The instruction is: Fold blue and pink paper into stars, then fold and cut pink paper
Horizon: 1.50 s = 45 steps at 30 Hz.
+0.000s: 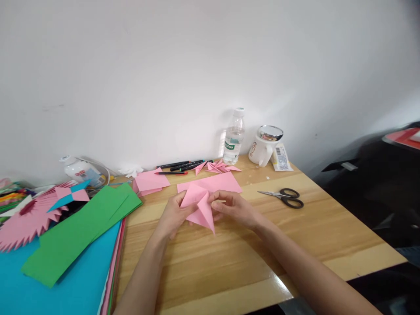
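A folded pink paper piece with a sharp point toward me is held just above the wooden table. My left hand pinches its left edge. My right hand grips its right side with curled fingers. Behind the hands lies a flat pink sheet. More pink sheets lie to the left of it. Small folded pink pieces sit near the wall.
Black scissors lie right of my hands. A water bottle, a white mug and several markers stand along the wall. Green paper, blue sheets and a pink pleated fan cover the left side.
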Available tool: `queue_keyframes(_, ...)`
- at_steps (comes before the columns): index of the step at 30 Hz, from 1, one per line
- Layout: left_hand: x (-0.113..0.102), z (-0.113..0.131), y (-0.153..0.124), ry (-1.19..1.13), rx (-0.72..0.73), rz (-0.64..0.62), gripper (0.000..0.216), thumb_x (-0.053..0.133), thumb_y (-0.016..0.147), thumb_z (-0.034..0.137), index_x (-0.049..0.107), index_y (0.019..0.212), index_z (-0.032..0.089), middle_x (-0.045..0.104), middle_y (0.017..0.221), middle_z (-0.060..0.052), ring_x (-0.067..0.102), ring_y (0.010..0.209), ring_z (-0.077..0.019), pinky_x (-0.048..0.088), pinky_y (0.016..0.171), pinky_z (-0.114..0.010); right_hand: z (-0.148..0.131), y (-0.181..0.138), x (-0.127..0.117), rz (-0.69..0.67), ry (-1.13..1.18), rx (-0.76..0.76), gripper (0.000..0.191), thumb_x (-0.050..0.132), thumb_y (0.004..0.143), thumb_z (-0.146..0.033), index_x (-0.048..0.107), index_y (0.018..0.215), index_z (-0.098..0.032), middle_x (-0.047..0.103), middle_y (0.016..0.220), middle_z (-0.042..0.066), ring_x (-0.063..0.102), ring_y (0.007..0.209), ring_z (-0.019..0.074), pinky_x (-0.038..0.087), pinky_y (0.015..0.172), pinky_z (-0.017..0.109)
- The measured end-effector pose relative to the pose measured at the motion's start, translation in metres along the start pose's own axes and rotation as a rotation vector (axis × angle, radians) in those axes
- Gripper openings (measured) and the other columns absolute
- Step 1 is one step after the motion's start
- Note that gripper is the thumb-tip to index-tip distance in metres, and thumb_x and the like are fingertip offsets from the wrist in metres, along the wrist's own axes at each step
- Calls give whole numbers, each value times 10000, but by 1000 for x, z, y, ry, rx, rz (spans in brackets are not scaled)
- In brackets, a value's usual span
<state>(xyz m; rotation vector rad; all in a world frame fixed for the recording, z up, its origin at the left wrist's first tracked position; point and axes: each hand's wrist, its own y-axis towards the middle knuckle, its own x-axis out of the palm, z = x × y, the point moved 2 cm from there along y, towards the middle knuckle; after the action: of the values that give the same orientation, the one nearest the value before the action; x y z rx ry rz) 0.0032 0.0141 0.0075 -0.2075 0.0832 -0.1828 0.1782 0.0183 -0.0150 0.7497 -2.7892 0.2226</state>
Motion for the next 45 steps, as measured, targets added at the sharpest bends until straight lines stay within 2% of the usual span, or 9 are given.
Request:
queue_keyframes(4, 2, -1, 1, -15, 2, 6, 369, 761, 583, 341, 641, 867, 139, 621, 695, 1, 543, 549, -117, 412, 416, -187, 5, 2, 0, 67, -17, 2, 343, 753, 637, -419, 540, 737, -170, 586, 739, -13, 584, 679, 133, 496, 650, 297)
queue_keyframes(9, 6, -3, 2, -67, 42, -33, 316, 691, 675, 426, 627, 761, 129, 584, 621, 8, 524, 520, -106, 434, 432, -194, 11, 5, -1, 57, 28, -3, 410, 814, 565, -337, 473, 725, -175, 609, 737, -18, 576, 654, 117, 453, 598, 250)
queue_keyframes(14, 7, -6, 3, -174, -35, -52, 460, 627, 697, 541, 647, 900, 129, 656, 738, -53, 590, 552, -149, 505, 457, -259, 10, 5, -3, 89, 12, -9, 461, 841, 512, -316, 474, 753, -178, 621, 718, -18, 579, 652, 118, 460, 614, 257)
queue_keyframes(19, 8, -5, 3, -158, -35, -11, 388, 800, 542, 348, 690, 832, 115, 682, 795, -60, 617, 634, -168, 543, 530, -269, 7, 5, -9, 127, -34, -13, 488, 851, 492, -294, 491, 802, -181, 607, 691, -27, 573, 638, 115, 462, 607, 254)
queue_keyframes(26, 7, -7, 4, -151, -12, 136, 329, 830, 474, 270, 711, 724, 93, 695, 695, -56, 612, 575, -150, 535, 539, -249, 7, 4, -6, 74, -84, 7, 414, 762, 630, -407, 523, 876, -176, 642, 790, 26, 608, 706, 159, 494, 636, 304)
queue_keyframes(32, 7, -15, 7, -253, -44, 98, 350, 814, 525, 236, 705, 827, 97, 719, 825, -80, 658, 696, -183, 570, 636, -286, 6, 5, -7, 80, -167, -67, 413, 688, 715, -429, 559, 992, -153, 626, 729, 16, 572, 659, 144, 439, 603, 267)
queue_keyframes(38, 9, -12, 6, -294, -66, 101, 408, 834, 489, 204, 691, 852, 84, 721, 870, -104, 670, 731, -199, 578, 667, -300, 1, 5, -6, 121, -229, -100, 338, 621, 758, -452, 621, 904, -147, 547, 641, -21, 469, 550, 99, 356, 521, 229)
queue_keyframes(42, 8, -9, 6, -318, -34, 89, 371, 807, 553, 309, 698, 831, 89, 719, 856, -106, 666, 722, -202, 571, 613, -285, -4, 2, -4, 37, -181, -81, 356, 624, 760, -423, 661, 1005, -168, 592, 730, 11, 505, 583, 112, 404, 554, 253)
queue_keyframes(45, 8, -8, 7, -338, 0, 75, 399, 725, 640, 452, 701, 820, 97, 714, 834, -103, 658, 728, -202, 556, 575, -278, -3, 2, -7, 54, -209, -87, 401, 652, 740, -407, 668, 1057, -162, 589, 695, 7, 489, 557, 103, 397, 546, 250)
